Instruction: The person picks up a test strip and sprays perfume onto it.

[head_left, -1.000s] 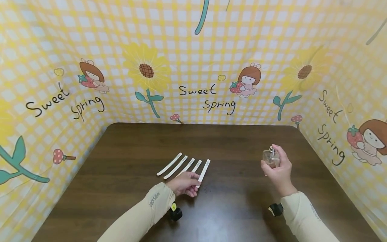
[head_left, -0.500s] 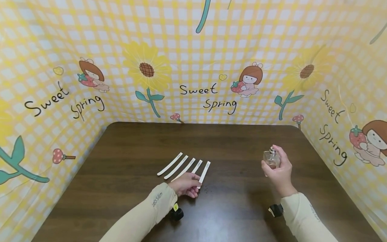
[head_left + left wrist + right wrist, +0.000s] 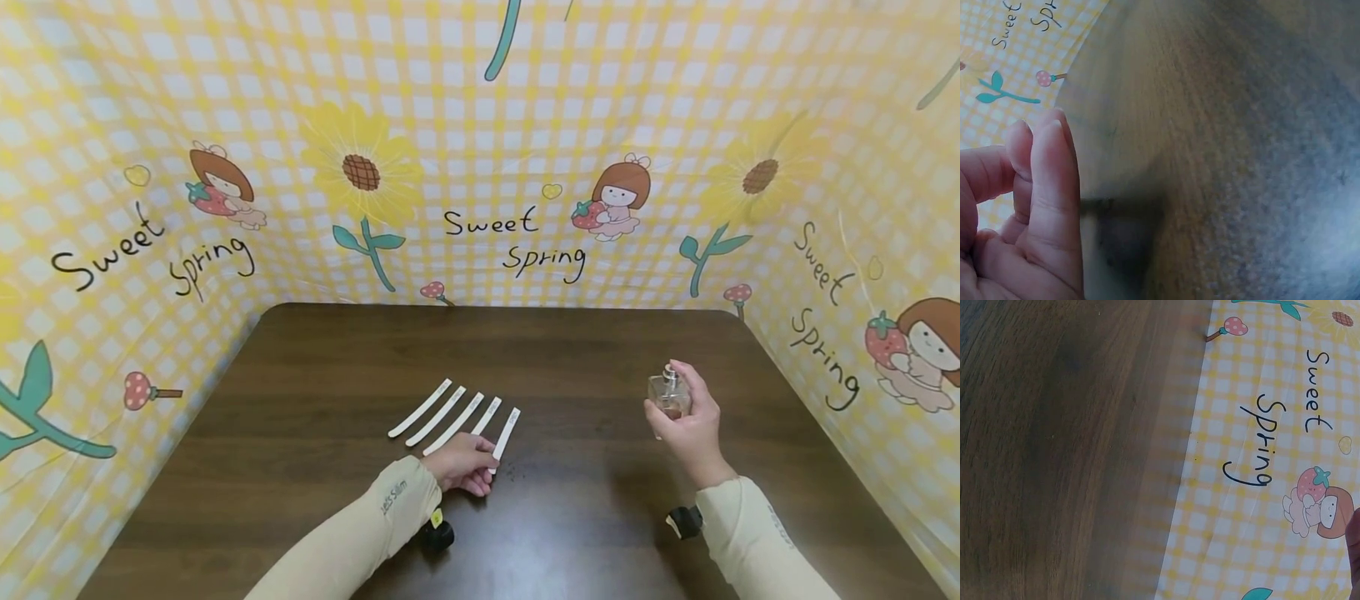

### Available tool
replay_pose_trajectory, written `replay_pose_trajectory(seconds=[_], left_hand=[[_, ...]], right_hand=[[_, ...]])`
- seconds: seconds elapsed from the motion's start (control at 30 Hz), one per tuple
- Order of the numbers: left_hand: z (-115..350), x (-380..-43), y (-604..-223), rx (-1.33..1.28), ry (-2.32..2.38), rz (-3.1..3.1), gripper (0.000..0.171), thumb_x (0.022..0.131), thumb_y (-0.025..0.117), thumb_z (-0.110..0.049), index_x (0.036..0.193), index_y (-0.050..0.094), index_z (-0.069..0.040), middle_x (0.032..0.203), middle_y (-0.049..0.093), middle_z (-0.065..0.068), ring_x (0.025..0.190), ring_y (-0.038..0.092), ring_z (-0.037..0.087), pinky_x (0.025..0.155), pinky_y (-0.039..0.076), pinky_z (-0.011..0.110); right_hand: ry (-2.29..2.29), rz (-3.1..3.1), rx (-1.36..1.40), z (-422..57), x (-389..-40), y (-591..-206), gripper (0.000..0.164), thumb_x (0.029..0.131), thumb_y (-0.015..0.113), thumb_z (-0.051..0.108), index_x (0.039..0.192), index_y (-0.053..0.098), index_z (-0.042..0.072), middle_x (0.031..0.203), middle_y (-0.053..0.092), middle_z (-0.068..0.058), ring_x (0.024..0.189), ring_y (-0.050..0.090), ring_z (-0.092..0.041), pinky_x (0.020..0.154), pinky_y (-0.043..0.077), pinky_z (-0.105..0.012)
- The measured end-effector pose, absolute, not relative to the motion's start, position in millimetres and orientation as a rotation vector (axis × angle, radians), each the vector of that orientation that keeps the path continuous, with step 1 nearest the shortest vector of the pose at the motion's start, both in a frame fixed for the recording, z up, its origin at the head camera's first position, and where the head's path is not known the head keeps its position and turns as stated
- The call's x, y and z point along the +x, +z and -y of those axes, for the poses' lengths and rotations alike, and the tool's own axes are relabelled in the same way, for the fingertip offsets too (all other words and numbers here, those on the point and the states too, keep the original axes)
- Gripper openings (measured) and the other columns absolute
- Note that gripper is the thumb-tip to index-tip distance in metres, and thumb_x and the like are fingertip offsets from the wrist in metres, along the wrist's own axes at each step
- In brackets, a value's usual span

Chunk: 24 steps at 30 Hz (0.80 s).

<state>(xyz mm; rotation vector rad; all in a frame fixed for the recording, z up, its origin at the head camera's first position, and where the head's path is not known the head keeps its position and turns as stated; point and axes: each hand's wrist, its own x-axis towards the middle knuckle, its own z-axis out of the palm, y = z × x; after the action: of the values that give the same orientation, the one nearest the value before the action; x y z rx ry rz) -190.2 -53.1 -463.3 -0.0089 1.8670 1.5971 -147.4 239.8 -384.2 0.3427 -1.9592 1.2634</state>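
My left hand [image 3: 467, 462] pinches the near end of a white paper test strip [image 3: 507, 433], the rightmost of a fanned row. Several more white strips [image 3: 435, 417] lie side by side to its left, and the hand covers the near end of one. From the left wrist view, the fingers [image 3: 1054, 187] and thumb come together, with the strip hidden. My right hand [image 3: 693, 425] grips a clear square perfume bottle [image 3: 666, 395] above the table's right side, index finger up at its silver spray top. Only a sliver of that hand [image 3: 1354, 550] appears in the right wrist view.
A dark brown wooden table [image 3: 337, 358] spreads under both hands. Yellow checked cloth [image 3: 480, 150] with printed flowers and figures walls its back and both sides. Small dark specks [image 3: 516, 472] mark the wood right of the left hand.
The left hand has drawn the rightmost strip slightly toward me, so its far end sits lower than the others. The right hand with the bottle has barely moved.
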Motion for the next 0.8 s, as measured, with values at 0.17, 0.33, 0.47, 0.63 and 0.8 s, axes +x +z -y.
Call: replay_pose_trajectory(seconds=[0.17,0.33,0.47,0.63,0.8], left_hand=[[52,-190,-464,-0.012,1.548,-1.915,0.024,0.089,0.053,0.004,0.112,0.051,0.011,0.057,0.052,0.005,0.042,0.054,0.009,0.040,0.047,0.017],[52,-189,-463,-0.026,1.488,-1.979,0.021,0.088,0.053,0.004,0.108,0.053,0.009,0.056,0.052,0.006,0.040,0.054,0.010,0.039,0.047,0.018],[53,-188,-462,-0.020,1.461,-2.002,0.019,0.087,0.053,0.003,0.106,0.054,0.008,0.055,0.052,0.006,0.040,0.054,0.011,0.040,0.048,0.019],[54,-186,-460,-0.022,1.448,-2.020,0.015,0.087,0.054,0.002,0.102,0.056,0.005,0.056,0.053,0.006,0.041,0.053,0.011,0.041,0.049,0.020],[54,-187,-458,-0.036,1.450,-2.016,0.014,0.086,0.055,0.002,0.100,0.056,0.003,0.058,0.055,0.007,0.041,0.054,0.011,0.041,0.049,0.020]], right_hand=[[1.268,1.961,0.349,-246,-152,-393,0.055,0.063,0.063,-0.024,0.115,0.047,-0.014,0.103,0.053,0.025,0.077,0.051,0.003,0.054,0.044,-0.006],[1.292,1.959,0.352,-254,-160,-407,0.059,0.064,0.065,-0.022,0.119,0.049,-0.010,0.106,0.054,0.023,0.080,0.052,0.002,0.055,0.046,-0.008],[1.266,1.972,0.334,-254,-160,-409,0.059,0.064,0.066,-0.020,0.119,0.050,-0.009,0.109,0.054,0.025,0.082,0.052,0.002,0.057,0.046,-0.007],[1.267,1.975,0.332,-250,-158,-406,0.057,0.063,0.065,-0.022,0.117,0.049,-0.012,0.108,0.054,0.024,0.081,0.051,0.004,0.056,0.045,-0.006],[1.260,1.965,0.354,-239,-149,-389,0.053,0.063,0.063,-0.023,0.113,0.048,-0.015,0.106,0.052,0.024,0.079,0.051,0.004,0.057,0.044,-0.006]])
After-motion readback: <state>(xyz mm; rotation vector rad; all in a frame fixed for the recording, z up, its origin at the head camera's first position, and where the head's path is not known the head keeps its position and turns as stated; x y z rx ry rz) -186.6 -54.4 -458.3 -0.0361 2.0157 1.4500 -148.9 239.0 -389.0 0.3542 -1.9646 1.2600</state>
